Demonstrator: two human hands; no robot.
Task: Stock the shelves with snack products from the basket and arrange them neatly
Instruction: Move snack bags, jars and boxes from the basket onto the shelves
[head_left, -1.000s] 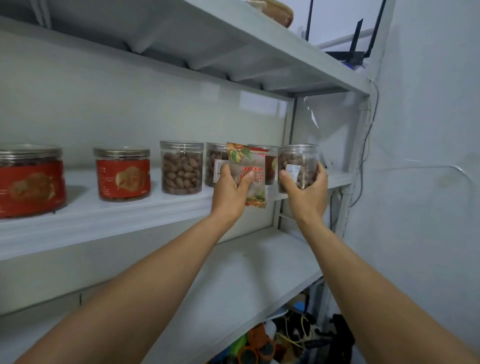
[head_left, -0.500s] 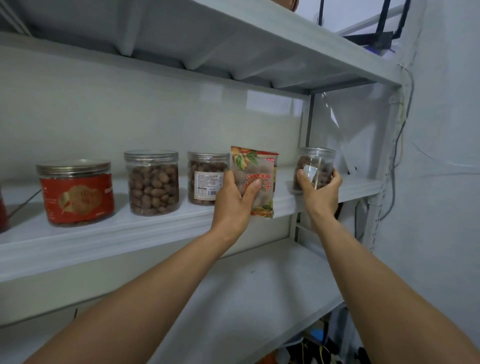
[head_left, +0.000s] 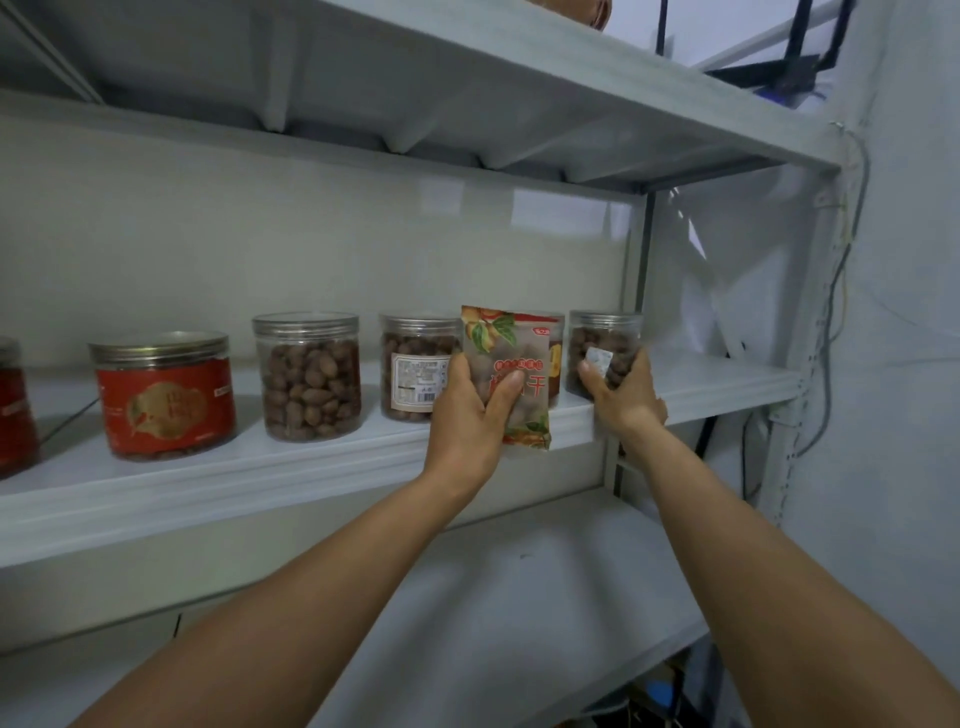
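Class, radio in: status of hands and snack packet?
Left hand grips snack packet at shelf edge. Right hand grips clear nut jar. Half-hidden jar behind packet.

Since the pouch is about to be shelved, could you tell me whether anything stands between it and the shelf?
A partly hidden jar stands on the shelf directly behind the snack pouch in the left hand, beside the nut jar the right hand grips. Bare shelf shows further right.

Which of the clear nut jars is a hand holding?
The rightmost clear jar: the right hand grips it, thumb on its front. No other jar has fingers around it.
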